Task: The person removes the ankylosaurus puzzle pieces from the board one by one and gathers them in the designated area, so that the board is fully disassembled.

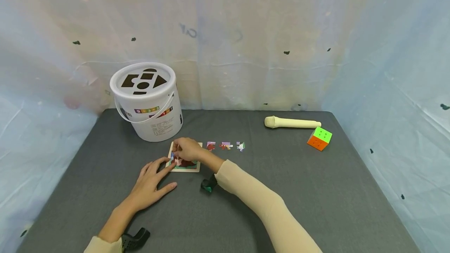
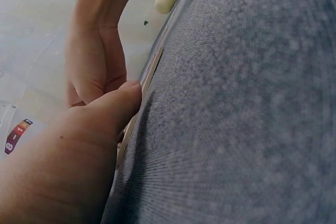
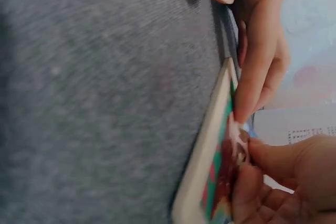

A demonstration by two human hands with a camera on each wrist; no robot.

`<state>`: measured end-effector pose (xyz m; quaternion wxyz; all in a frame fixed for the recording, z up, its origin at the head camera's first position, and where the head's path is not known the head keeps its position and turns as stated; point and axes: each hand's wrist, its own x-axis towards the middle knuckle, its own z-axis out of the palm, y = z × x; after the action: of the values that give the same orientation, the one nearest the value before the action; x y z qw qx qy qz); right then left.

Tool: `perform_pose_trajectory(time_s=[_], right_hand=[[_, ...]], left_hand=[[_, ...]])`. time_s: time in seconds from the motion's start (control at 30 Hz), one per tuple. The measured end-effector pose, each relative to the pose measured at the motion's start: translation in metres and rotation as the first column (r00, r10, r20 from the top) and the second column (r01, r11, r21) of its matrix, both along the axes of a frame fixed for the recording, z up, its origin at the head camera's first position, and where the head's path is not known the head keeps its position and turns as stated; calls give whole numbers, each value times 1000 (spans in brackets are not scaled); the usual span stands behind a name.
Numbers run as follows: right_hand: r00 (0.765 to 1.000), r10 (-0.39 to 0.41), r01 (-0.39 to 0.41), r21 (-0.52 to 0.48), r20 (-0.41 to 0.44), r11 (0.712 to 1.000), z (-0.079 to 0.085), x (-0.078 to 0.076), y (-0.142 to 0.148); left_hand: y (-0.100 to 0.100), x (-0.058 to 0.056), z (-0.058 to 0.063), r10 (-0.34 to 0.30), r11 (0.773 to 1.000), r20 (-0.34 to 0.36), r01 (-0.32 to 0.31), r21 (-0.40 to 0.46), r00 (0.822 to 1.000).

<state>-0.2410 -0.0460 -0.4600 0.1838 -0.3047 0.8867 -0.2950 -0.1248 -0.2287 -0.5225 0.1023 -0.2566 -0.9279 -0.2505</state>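
Note:
A small wooden jigsaw board (image 1: 188,169) with a pale rim and a red-brown and green picture lies on the table. My right hand (image 1: 188,148) is bent over its upper left part. In the right wrist view, the right thumb and finger pinch a small puzzle piece (image 3: 241,153) at the picture's surface; most of it is hidden. My left hand (image 1: 149,186) lies at the board's lower left with fingers spread, the forefinger touching the picture. To the board's right, in a row, lie three loose puzzle pieces (image 1: 226,146).
A white lidded bucket (image 1: 154,114) with shape-cut holes stands behind the board at the left. At the back right lie a cream toy microphone (image 1: 295,123) and a green and orange puzzle cube (image 1: 320,139). Plastic sheeting (image 1: 239,42) encloses the grey table (image 1: 281,175).

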Motion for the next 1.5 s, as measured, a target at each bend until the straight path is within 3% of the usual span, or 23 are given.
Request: perform_pose_trajectory(time_s=[0.27,0.73,1.13,1.37,1.43,1.5], right_hand=[[999,-18,22,-120,34,993,-11,-7,3],[974,9,64,-313,228,948,-8,-8,9],[936,106,69,-469,337,881,-10,-18,32],[896,154,107,-538,417,836,-6,-21,42],[908,138,103,-529,396,842,-5,-20,44],[935,112,80,-507,337,858,-3,-18,45]], left_hand=[[-2,-1,3,-3,1000,-5,3,11,1000],[-4,0,3,-3,1000,-13,3,-2,1000],[-3,-1,-3,-10,1000,-8,9,-22,1000],[-3,-1,-2,-6,1000,4,6,-24,1000],[-3,-1,-2,-4,1000,2,4,-24,1000],[-3,-1,-3,-2,1000,-3,2,-22,1000]])
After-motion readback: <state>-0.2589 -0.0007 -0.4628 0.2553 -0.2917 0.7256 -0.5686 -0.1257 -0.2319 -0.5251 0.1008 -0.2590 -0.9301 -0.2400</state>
